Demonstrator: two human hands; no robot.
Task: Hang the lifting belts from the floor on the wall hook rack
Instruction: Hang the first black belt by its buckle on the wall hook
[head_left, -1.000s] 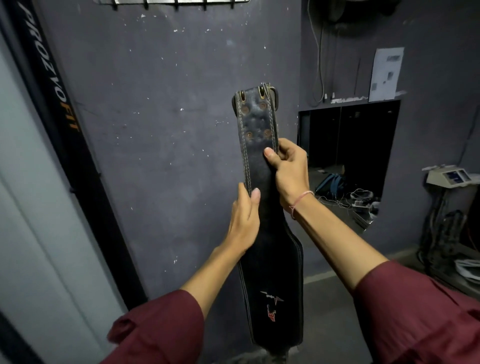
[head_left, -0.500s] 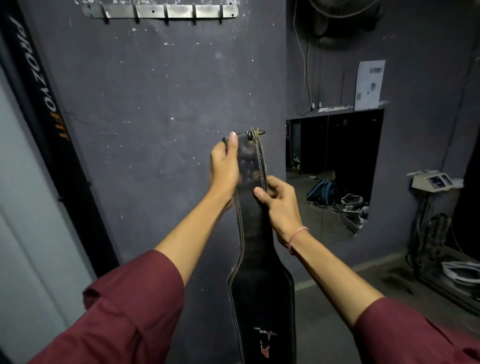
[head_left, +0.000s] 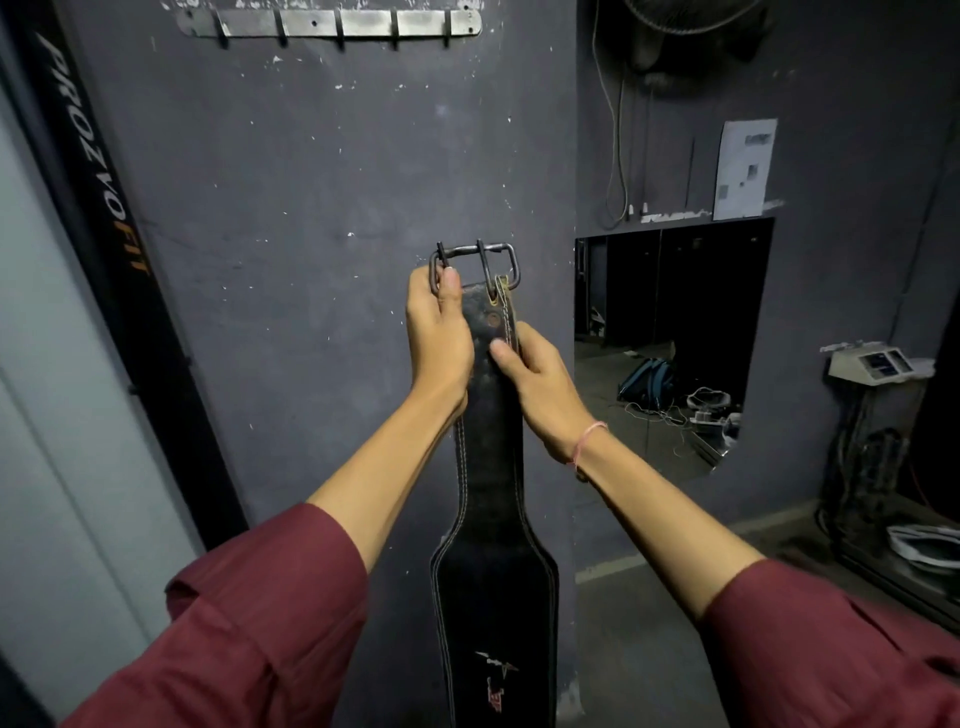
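A black leather lifting belt (head_left: 493, 597) hangs upright in front of the dark wall, its wide part below with a small red and white logo. Its metal buckle (head_left: 475, 262) stands flipped up at the top end. My left hand (head_left: 439, 338) grips the belt's top left edge, thumb against the buckle's left side. My right hand (head_left: 540, 379) holds the strap just below, thumb pressed on its face. High on the wall is the metal hook rack (head_left: 332, 23), with several bare hooks, well above the buckle.
A black post with lettering (head_left: 104, 208) runs down the left beside a pale panel. To the right, a dark wall opening (head_left: 675, 332) shows a bag and cables. A small device (head_left: 872, 364) and wires sit at the far right; a fan hangs top right.
My left hand slid up the belt to its top end and the buckle flipped up into view. The view tilted up, bringing the hook rack fully into sight.
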